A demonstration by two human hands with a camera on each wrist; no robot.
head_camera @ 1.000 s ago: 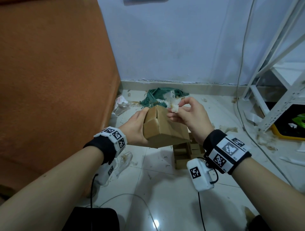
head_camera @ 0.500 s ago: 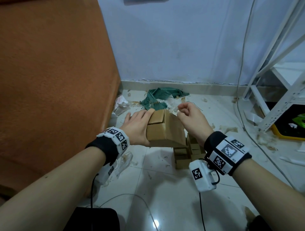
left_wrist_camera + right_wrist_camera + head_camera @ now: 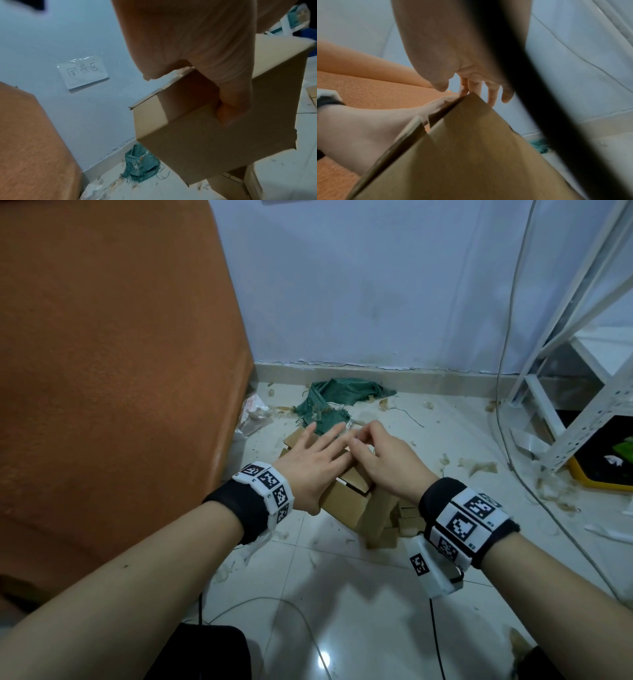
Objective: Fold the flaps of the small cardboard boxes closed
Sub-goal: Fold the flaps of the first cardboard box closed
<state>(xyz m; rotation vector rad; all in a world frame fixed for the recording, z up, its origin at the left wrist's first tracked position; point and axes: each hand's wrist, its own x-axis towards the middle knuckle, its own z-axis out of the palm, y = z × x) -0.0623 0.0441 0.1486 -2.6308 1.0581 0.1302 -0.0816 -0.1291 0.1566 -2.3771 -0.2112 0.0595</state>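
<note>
A small brown cardboard box [image 3: 342,505] sits low between my hands, over other boxes. My left hand [image 3: 311,460] lies flat across its top with straight, spread fingers. In the left wrist view, the left thumb [image 3: 229,108] runs down the side of the box [image 3: 205,142]. My right hand [image 3: 383,460] rests on the top beside the left fingers, its fingers bent. The right wrist view shows those fingertips [image 3: 471,86] touching the top corner of the box [image 3: 471,155], thumb apart. The flaps are hidden under both hands.
More small cardboard boxes [image 3: 404,518] are stacked on the tiled floor under my right wrist. A green cloth [image 3: 332,405] and paper scraps lie beyond. An orange upholstered block [image 3: 120,371] fills the left. A white metal rack [image 3: 582,371] and a yellow-rimmed tray [image 3: 609,460] stand right.
The box came down from chest height toward the stack. My left hand went from gripping its side to lying flat on top. The right hand let go of a white scrap and came onto the top.
</note>
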